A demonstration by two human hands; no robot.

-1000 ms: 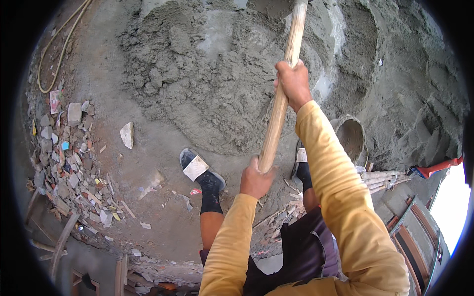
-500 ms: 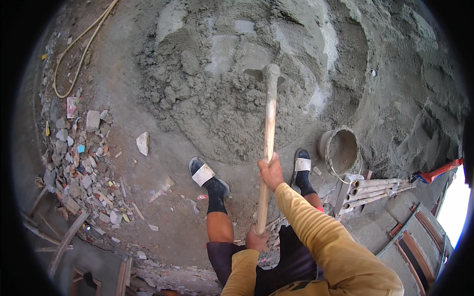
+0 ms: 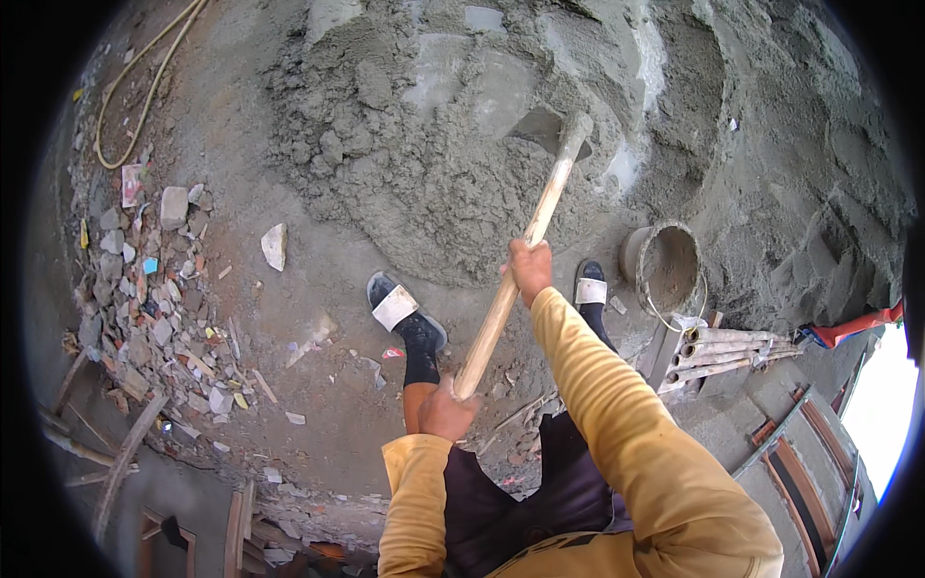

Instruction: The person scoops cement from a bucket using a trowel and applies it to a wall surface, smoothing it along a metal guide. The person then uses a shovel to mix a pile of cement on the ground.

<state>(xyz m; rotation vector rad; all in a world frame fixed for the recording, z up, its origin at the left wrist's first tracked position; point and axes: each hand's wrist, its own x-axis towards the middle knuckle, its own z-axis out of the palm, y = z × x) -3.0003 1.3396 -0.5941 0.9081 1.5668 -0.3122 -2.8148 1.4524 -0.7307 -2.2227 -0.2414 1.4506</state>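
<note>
Both my hands are closed round the wooden handle of a hoe (image 3: 501,313). My left hand (image 3: 448,409) grips the butt end, close above my left leg. Higher up the shaft, about midway, is my right hand (image 3: 530,268). The handle slants up to the right, and its mortar-caked head rests at the heap of wet grey mortar (image 3: 414,183). Part of the dark blade (image 3: 541,128) shows left of the head; its lower edge is hidden or in the mix.
A mortar-coated bucket (image 3: 670,270) stands right of my foot, beside stacked poles (image 3: 723,352). Broken rubble (image 3: 164,318) lies at left, with a hose (image 3: 145,106) beyond. A larger grey mound (image 3: 800,183) rises at right. My sandalled feet stand at the heap's near edge.
The hoe has swung from nearly upright to a right-leaning slant. Its head moved right, while my left hand moved left and up with the butt end. My right hand rose slightly.
</note>
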